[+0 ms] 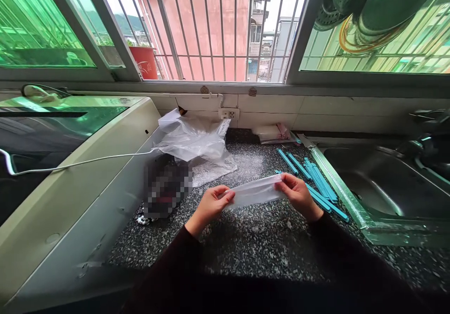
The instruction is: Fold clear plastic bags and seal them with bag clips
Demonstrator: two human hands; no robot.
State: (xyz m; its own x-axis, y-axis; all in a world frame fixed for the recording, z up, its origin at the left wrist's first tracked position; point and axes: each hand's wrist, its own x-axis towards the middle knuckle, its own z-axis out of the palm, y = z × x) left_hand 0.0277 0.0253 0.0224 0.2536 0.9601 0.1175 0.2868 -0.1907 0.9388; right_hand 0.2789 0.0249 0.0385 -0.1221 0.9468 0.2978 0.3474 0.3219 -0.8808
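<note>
Between my two hands a narrow, clear plastic bag (256, 192) is stretched out above the speckled dark counter (253, 243). My left hand (213, 205) pinches its left end between thumb and fingers. At the other end, slightly higher, my right hand (298, 194) grips the plastic the same way. Several light-blue sticks (319, 180) lie on the counter beside and beyond my right hand; what they are made for I cannot tell. Behind my left hand spreads a large crumpled clear plastic bag (198, 140).
A pixelated dark object (167, 187) sits left of my left hand. The white appliance (137, 126) with a white cord bounds the left side, the steel sink (369, 178) the right. A small plastic packet (272, 133) lies by the wall, near a socket (229, 113).
</note>
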